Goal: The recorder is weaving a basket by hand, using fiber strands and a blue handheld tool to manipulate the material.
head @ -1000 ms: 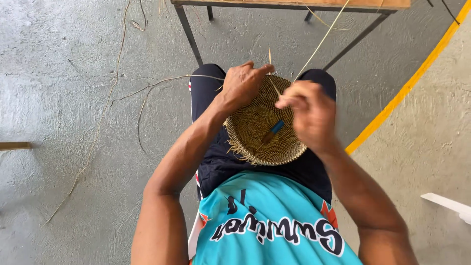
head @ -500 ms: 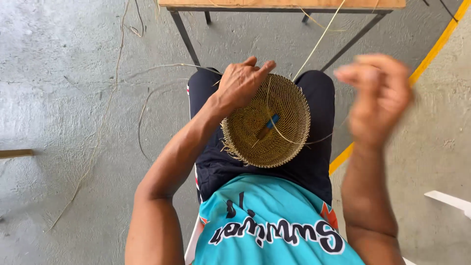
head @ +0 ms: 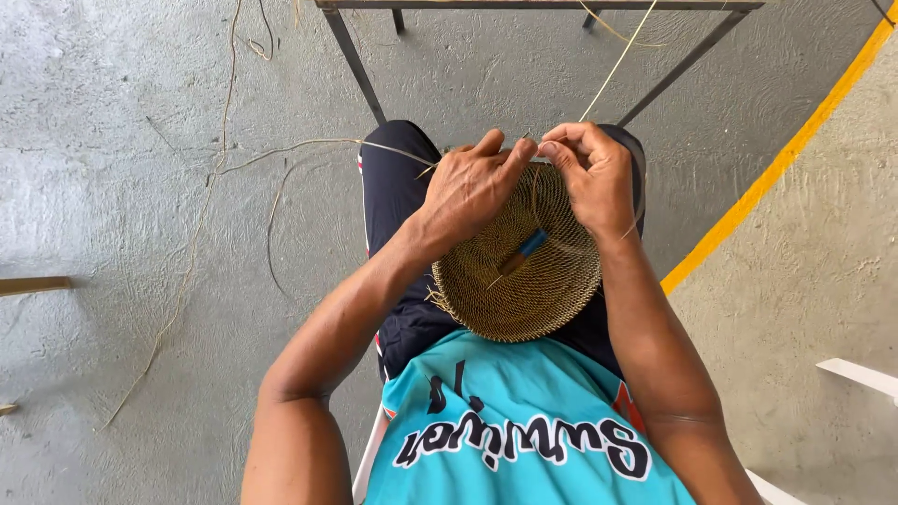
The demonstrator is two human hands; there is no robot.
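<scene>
Our right hand (head: pixel 591 178) had come back down from up in the air to the far rim of the basket (head: pixel 519 276). The basket sat on our lap, open side up. Our left hand (head: pixel 468 187) lay on the rim too, just beside the right one, fingertips almost touching. Both hands had their fingers closed, pinching at the rim. A thin straw (head: pixel 617 61) ran up from our right fingers toward the table frame (head: pixel 360 70). A small tool (head: pixel 524 251) with a blue handle lay inside the basket. More straws (head: pixel 201 215) lay on the floor.
</scene>
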